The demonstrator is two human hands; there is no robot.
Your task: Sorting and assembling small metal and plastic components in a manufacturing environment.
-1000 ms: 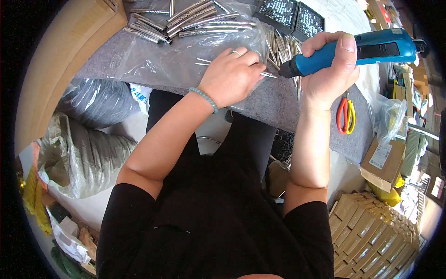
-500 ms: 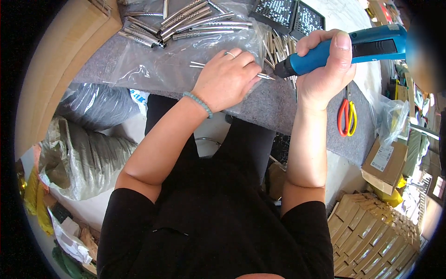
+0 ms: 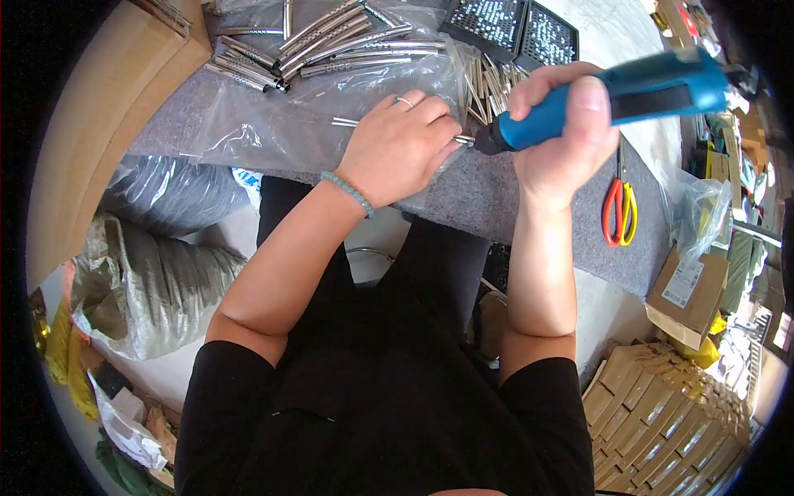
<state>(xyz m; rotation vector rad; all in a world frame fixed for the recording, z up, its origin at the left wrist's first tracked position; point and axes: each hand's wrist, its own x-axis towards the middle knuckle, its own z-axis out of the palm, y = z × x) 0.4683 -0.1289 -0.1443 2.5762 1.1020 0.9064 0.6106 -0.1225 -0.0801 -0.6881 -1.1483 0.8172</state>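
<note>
My left hand is closed around thin metal rods, whose ends stick out on the left side of the fist. At its fingertips a short metal tip points to the right. My right hand grips a blue electric screwdriver with a black nose. That nose meets the metal tip, so the exact contact is hidden. Beneath the left hand lies a clear plastic bag. Perforated metal tubes are heaped on it, beyond the hand.
Slim metal rods lie in a pile behind the screwdriver's nose. Two black trays of small pieces stand at the back. Scissors with red and yellow handles rest at the right of the grey tabletop. A cardboard box rises at the left.
The screwdriver has shifted left and slightly down, and its nose now meets the metal tip that stood apart from it. My left hand has barely moved.
</note>
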